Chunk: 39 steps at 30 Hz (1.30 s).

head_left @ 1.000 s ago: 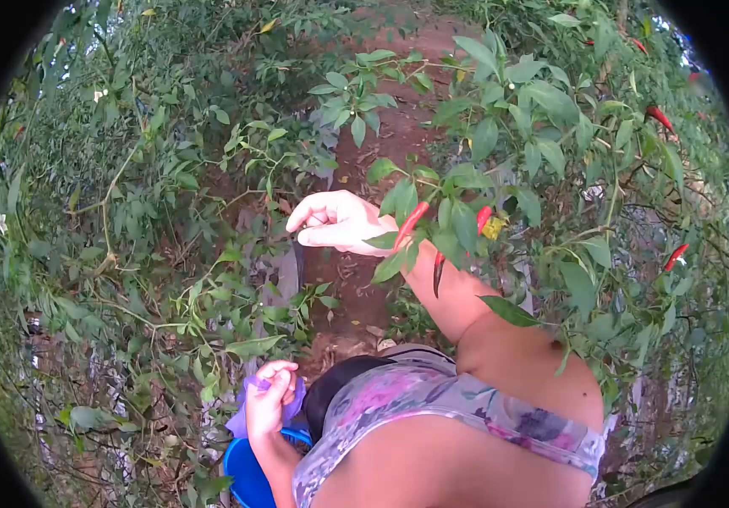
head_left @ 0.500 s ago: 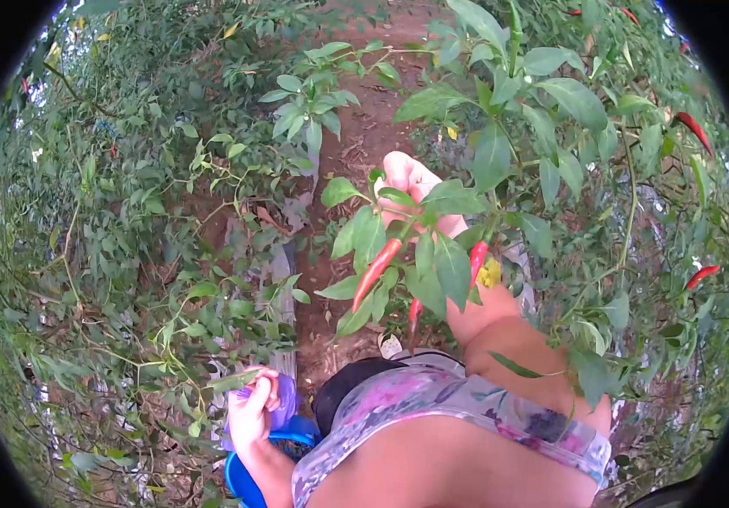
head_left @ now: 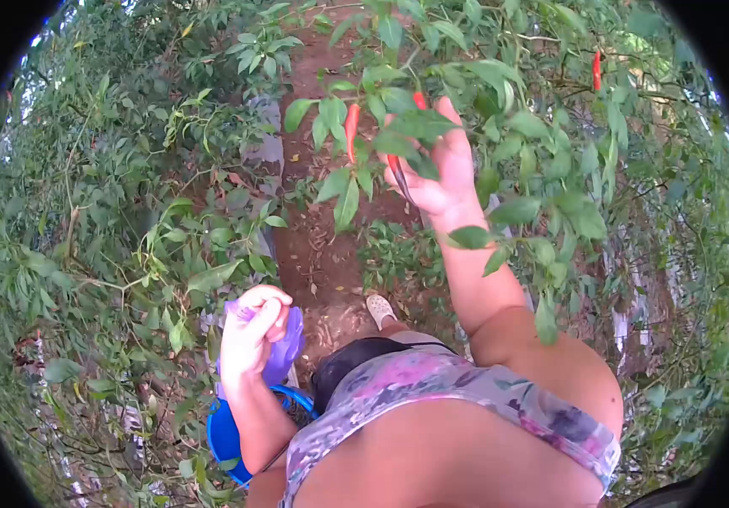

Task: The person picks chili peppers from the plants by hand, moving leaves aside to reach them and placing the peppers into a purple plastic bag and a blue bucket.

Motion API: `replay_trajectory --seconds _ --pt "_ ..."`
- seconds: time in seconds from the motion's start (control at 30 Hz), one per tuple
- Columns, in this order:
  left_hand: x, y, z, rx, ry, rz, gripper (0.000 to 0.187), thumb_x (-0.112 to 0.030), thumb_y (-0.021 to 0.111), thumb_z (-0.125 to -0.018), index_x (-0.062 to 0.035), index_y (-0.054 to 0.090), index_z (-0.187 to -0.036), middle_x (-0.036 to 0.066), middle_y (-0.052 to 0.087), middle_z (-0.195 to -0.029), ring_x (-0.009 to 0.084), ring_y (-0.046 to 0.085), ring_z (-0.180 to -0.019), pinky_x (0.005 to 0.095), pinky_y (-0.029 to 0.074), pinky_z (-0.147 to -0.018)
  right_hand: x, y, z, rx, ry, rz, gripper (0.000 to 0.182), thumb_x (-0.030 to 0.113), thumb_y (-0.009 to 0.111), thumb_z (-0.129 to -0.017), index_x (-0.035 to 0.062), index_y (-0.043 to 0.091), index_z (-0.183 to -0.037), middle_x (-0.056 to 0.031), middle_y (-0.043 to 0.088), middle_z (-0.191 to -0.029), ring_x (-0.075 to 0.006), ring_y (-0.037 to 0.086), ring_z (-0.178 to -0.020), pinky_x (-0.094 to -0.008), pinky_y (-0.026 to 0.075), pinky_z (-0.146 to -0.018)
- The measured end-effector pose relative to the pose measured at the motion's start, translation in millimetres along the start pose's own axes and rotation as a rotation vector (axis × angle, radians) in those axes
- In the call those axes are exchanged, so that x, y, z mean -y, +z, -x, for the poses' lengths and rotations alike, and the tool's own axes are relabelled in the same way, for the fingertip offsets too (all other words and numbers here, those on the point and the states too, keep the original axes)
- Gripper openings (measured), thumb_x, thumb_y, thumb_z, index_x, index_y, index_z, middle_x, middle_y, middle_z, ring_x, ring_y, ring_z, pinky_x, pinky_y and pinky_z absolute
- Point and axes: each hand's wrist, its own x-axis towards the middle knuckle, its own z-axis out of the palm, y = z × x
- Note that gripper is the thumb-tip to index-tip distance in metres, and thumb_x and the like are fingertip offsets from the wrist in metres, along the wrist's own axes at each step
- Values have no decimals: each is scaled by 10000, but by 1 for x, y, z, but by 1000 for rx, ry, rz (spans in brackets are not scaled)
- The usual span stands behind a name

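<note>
My right hand (head_left: 449, 173) is raised among the leaves of a chili plant (head_left: 495, 76), its fingers apart and partly covered by foliage. Right at its palm hangs a red chili with a dark tip (head_left: 395, 166). Another red chili (head_left: 419, 100) shows just above, between the fingers, and a third red chili (head_left: 352, 133) dangles to the left of the hand. Lower left, my left hand (head_left: 250, 334) is closed around a purple plastic bag (head_left: 286, 349), which bulges out beside the fingers. Below that hand stands a blue bucket (head_left: 222, 432), partly hidden by my forearm.
Dense chili bushes (head_left: 119, 212) line both sides of a brown dirt path (head_left: 318, 245). One more red chili (head_left: 597, 71) hangs at the upper right. My foot in a light clog (head_left: 380, 311) is on the path.
My right hand has moved up and to the right, with its fingers spreading by the chilies. The left hand has risen slightly with the purple bag. The view has shifted, and the branch appears higher.
</note>
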Motion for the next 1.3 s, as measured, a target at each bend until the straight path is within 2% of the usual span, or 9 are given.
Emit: replay_trajectory --seconds 0.17,0.37,0.47,0.53,0.7,0.87,1.17,1.23,1.3 --pt "-14 25 -25 115 75 50 157 -169 536 -884 -24 576 -931 -24 429 -630 40 319 -503 190 238 -447 -4 -1 17 390 59 83 325 319 512 -889 69 515 -1096 5 425 -718 -88 347 -563 -217 332 -438" --pt "-20 52 -58 201 99 142 152 -201 501 -913 -56 531 -948 -32 375 -686 46 316 -536 183 253 -448 -6 8 61 -236 -110 529 151 217 511 -873 80 529 -931 -26 499 -741 -85 439 -571 -189 327 -433" --pt "-16 63 -77 244 91 231 163 -206 486 -923 -53 517 -969 -35 364 -696 44 316 -538 179 254 -443 -26 -44 81 -138 -26 651 192 256 546 -854 112 553 -980 9 542 -819 -40 446 -661 -201 347 -531" --pt "-12 67 -93 258 66 288 167 -200 473 -928 -51 516 -989 -30 372 -709 46 321 -538 179 263 -440 -47 -40 94 -415 114 585 116 64 585 -829 71 552 -941 54 436 -685 -46 381 -539 -199 322 -458" --pt "14 84 -135 213 -43 449 189 -191 538 -895 -39 515 -1006 -29 379 -703 54 321 -538 179 266 -446 -47 -73 120 -603 238 508 221 272 559 -869 76 592 -966 12 487 -743 -107 453 -599 -253 406 -502" --pt "26 143 -144 -30 -12 146 148 -199 595 -860 -76 543 -925 -28 436 -688 55 354 -500 190 268 -426 -7 -73 126 -586 17 809 149 200 551 -865 67 589 -921 17 531 -726 -50 436 -520 -219 361 -434" --pt "57 218 -178 608 -366 125 155 -184 553 -880 -34 543 -915 -34 408 -650 35 335 -489 174 233 -406 65 -75 117 -632 -329 945 93 87 540 -837 44 583 -908 16 557 -697 -44 463 -543 -209 372 -457" --pt "56 227 -174 717 -384 31 130 -157 533 -888 -28 546 -893 -25 413 -634 30 318 -463 174 226 -408 67 -89 115 -397 -482 1086 69 53 536 -833 33 583 -881 17 573 -728 -45 502 -610 -200 408 -530" --pt "51 231 -176 750 -417 55 139 -163 525 -894 -26 545 -892 -22 417 -628 29 317 -457 178 223 -405 70 -89 119 -248 -282 900 91 63 523 -838 11 587 -877 3 594 -814 -63 533 -727 -226 453 -642"
